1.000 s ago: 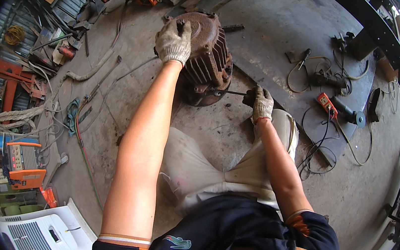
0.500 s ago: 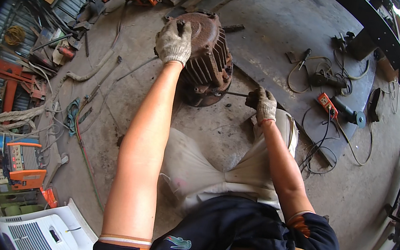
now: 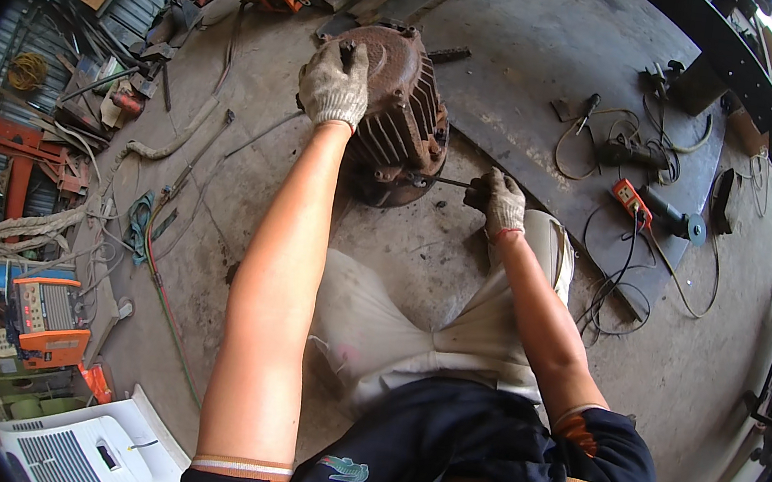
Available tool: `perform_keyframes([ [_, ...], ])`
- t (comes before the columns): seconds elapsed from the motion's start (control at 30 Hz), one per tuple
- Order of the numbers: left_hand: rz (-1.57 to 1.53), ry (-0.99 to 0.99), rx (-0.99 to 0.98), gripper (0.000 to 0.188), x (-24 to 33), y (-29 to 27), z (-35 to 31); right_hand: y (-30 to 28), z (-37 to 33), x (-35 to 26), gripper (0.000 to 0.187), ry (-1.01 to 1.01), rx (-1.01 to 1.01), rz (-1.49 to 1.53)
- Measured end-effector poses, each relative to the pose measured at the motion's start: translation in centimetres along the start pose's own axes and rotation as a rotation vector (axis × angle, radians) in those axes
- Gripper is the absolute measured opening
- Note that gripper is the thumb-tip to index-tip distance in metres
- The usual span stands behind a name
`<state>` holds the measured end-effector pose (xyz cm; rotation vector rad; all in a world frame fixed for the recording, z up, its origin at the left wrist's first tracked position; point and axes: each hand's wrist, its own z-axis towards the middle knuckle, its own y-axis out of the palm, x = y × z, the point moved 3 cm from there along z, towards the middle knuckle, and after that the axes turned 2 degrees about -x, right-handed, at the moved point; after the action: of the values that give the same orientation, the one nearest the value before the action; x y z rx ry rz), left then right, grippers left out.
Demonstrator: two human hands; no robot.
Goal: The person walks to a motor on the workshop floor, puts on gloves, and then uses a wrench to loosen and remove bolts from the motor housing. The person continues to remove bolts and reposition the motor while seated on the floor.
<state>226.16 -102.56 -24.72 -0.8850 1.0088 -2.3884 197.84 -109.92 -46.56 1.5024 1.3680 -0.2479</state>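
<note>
Upper centre: we're resting our left hand (image 3: 336, 86) on the motor (image 3: 398, 127), fingers' grip unclear | centre right: our right hand (image 3: 504, 204) is pinching a rod (image 3: 452, 183), fingers curled

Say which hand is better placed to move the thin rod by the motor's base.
Probably the right hand: it holds the thin rod, while the left hand rests high on the rusty finned motor, away from the rod.

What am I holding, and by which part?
Your right grip holds a thin rod by the end away from the motor. Your left grip is at the motor's top edge; whether it grasps can't be told.
</note>
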Motion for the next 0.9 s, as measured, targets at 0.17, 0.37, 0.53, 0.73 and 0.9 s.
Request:
perform_keyframes([
  [0.17,-0.014,0.022,-0.025,0.059,-0.2,-0.1,0.0,-2.2,0.2,-1.0,0.031,0.007,0.062,-0.018],
  [0.37,-0.016,0.017,0.027,0.05,-0.1,-0.1,-0.1,-0.1,0.2,0.5,0.031,-0.008,0.06,-0.062],
  [0.53,-0.001,0.021,0.043,0.048,0.2,-0.3,-0.2,0.3,-0.5,0.0,0.032,-0.038,0.048,0.049],
  [0.73,-0.021,0.058,0.014,0.058,0.0,-0.4,0.0,-1.1,-0.4,0.0,0.033,-0.108,0.17,-0.074],
  [0.9,-0.012,0.03,-0.009,0.055,-0.2,0.0,0.0,-0.7,-0.3,0.6,0.033,-0.008,0.122,-0.005],
])
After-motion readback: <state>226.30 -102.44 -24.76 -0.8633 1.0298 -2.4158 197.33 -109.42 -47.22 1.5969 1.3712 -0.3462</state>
